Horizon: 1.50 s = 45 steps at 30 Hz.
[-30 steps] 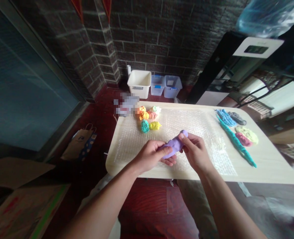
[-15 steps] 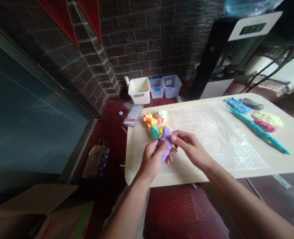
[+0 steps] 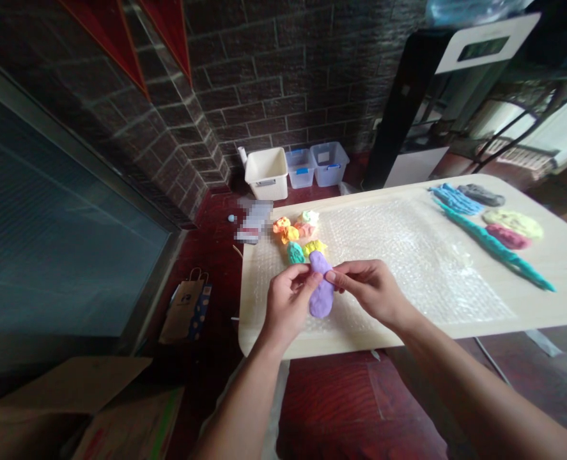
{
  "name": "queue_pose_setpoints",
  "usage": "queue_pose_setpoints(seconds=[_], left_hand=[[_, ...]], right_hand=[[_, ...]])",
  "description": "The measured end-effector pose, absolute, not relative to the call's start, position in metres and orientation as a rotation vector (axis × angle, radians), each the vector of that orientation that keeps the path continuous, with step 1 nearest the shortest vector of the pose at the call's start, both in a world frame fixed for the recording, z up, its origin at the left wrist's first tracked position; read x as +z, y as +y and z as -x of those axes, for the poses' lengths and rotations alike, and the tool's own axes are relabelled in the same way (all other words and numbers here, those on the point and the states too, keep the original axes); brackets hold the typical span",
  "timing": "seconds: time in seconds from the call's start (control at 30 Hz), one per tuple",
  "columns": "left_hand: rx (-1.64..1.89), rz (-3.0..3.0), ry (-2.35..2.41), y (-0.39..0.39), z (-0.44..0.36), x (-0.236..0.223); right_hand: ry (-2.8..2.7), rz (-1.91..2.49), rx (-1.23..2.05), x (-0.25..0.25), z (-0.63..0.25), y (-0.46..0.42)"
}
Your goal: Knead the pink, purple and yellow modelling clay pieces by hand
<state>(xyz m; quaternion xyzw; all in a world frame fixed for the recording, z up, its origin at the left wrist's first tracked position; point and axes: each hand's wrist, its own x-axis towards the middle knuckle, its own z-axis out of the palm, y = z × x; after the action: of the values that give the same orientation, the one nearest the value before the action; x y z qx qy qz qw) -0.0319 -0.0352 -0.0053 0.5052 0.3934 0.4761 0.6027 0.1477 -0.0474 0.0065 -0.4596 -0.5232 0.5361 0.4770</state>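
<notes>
A long, lumpy piece of purple modelling clay (image 3: 321,297) is held between both hands above the table's near left part. My left hand (image 3: 287,300) pinches its left edge between thumb and fingers. From the other side, my right hand (image 3: 372,287) pinches the right edge, thumb on top. Just beyond lie small clay lumps on bubble wrap (image 3: 379,255): a green lump (image 3: 295,253), a yellow lump (image 3: 314,247), an orange lump (image 3: 289,234), a pink lump (image 3: 305,229) and a whitish lump (image 3: 309,218).
On the table's (image 3: 561,268) right side lie a long teal clay roll (image 3: 498,246), blue clay (image 3: 456,199), grey clay (image 3: 481,195), red clay (image 3: 507,236) and pale yellow clay (image 3: 513,222). Plastic bins (image 3: 266,185) stand by the wall. An open cardboard box (image 3: 130,421) sits lower left.
The purple clay has turned more upright and its lower end now shows below the fingers. My left hand's fingers have drawn back from underneath it, and both hands pinch it at the sides.
</notes>
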Motion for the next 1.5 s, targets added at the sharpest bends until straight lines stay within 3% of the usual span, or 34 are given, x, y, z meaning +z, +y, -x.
queue_pose_setpoints(seconds=[0.47, 0.7, 1.5], left_hand=[[1.043, -0.94, 0.84, -0.038, 0.003, -0.009], [1.09, -0.856, 0.894, -0.04, -0.005, -0.005], [1.118, -1.108, 0.867, -0.043, -0.034, -0.013]], right_hand=[[-1.044, 1.082, 1.231, 0.004, -0.169, -0.056], [-1.063, 1.077, 1.369, 0.005, -0.183, -0.064], [-1.09, 1.1, 1.267, 0.003, -0.204, -0.075]])
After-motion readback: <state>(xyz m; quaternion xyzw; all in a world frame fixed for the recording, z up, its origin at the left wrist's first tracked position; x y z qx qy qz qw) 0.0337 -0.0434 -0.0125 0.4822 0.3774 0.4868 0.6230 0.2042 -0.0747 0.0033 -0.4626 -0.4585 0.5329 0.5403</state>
